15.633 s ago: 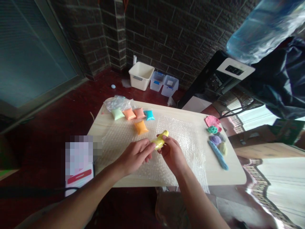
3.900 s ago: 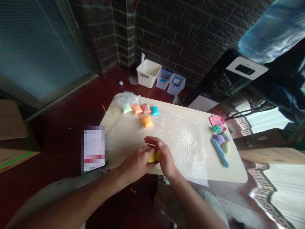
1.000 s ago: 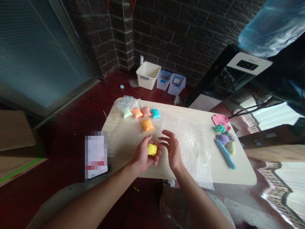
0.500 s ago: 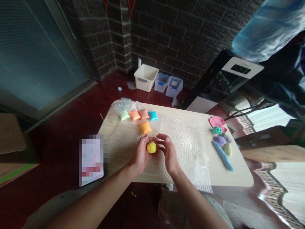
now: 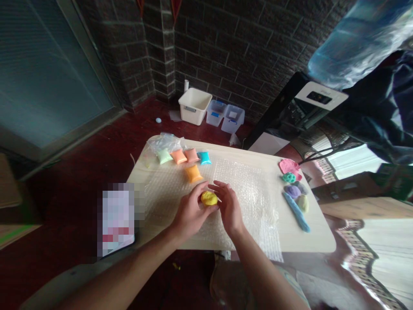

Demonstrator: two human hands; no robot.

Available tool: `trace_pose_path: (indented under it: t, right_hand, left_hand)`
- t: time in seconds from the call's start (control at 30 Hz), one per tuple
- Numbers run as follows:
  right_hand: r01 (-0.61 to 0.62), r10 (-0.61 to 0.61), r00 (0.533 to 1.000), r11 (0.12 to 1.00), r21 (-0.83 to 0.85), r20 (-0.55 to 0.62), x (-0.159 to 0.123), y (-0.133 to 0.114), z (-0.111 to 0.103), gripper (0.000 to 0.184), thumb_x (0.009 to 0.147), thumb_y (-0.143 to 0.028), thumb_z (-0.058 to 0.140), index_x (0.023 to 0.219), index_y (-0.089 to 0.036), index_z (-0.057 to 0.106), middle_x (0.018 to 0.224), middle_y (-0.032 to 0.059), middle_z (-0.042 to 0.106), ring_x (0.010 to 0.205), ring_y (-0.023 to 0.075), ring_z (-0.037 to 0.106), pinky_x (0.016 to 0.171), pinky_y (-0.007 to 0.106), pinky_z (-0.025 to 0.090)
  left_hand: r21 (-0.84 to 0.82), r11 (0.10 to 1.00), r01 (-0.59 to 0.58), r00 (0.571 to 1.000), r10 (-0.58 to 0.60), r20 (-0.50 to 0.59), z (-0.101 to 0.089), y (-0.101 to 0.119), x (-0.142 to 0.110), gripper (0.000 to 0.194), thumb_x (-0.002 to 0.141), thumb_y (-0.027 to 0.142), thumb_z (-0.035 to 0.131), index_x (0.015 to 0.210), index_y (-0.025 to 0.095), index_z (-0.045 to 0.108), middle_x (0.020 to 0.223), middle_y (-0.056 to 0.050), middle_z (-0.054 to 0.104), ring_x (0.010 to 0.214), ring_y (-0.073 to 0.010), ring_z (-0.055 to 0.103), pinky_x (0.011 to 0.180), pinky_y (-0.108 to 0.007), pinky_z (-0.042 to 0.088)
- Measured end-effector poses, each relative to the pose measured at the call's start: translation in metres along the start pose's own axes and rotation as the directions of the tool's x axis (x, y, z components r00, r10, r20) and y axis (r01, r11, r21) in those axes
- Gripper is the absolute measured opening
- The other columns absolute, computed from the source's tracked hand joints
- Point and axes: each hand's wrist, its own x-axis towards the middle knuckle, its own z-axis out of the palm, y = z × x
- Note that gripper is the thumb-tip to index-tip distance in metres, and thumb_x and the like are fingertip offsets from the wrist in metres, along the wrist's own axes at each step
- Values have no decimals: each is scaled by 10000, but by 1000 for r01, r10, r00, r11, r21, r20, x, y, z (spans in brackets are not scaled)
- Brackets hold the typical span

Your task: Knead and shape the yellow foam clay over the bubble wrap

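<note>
A lump of yellow modelling clay (image 5: 209, 198) sits in my left hand (image 5: 189, 212), between thumb and fingers, over the bubble wrap (image 5: 248, 189). Its surface looks uneven and creased. To the right of the lump is my right hand (image 5: 231, 211), its fingers apart and slightly curved, the tips close to the clay; whether they touch it I cannot tell. Just beyond the hands lies an orange packet (image 5: 193, 173). Behind it is a row of packets: a pale green one (image 5: 164, 156), two peach-coloured ones (image 5: 178, 156) and a blue one (image 5: 204, 158).
At the table's (image 5: 318, 237) right end lie pink clay (image 5: 289, 166), green clay (image 5: 288, 177), purple clay (image 5: 292, 191), pale yellow clay (image 5: 303, 203) and a long blue roll (image 5: 297, 213). Clear plastic bags (image 5: 166, 141) rest at the back left corner. A white bin (image 5: 194, 107) stands on the floor.
The yellow clay has turned from a rounder ball into a flatter-looking lump. My left thumb has come round its near side. The whole view has shifted slightly.
</note>
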Motion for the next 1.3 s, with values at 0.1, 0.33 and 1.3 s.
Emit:
trace_pose_path:
  t: [0.1,0.33,1.3]
  right_hand:
    - [37,-35,999,997,-69,29,-2,1,0,463,948,-633,598,1140,-241,751,1112,90,790,1068,301,712,850,398,533]
    - [231,-181,964,932,-280,194,-7,-7,1,299,965,-483,671,1149,-262,750,1162,63,774,1080,276,703,917,407,542]
    - [-77,66,984,995,62,163,-1,-8,2,292,886,-430,706,1095,-227,726,997,61,772,800,220,696,624,310,552]
  left_hand:
    - [172,982,-85,996,86,-1,-6,6,0,632,880,251,805,1455,234,542,1297,-121,743,1161,-295,739,991,-438,607]
    - [391,884,-255,960,281,-10,-11,14,2,603,922,229,770,1453,226,485,1340,-126,732,1224,-280,720,1048,-438,585]
    - [5,994,-109,991,108,80,-19,12,15,378,891,319,818,1239,214,713,1276,-103,739,1095,-242,727,978,-400,594]
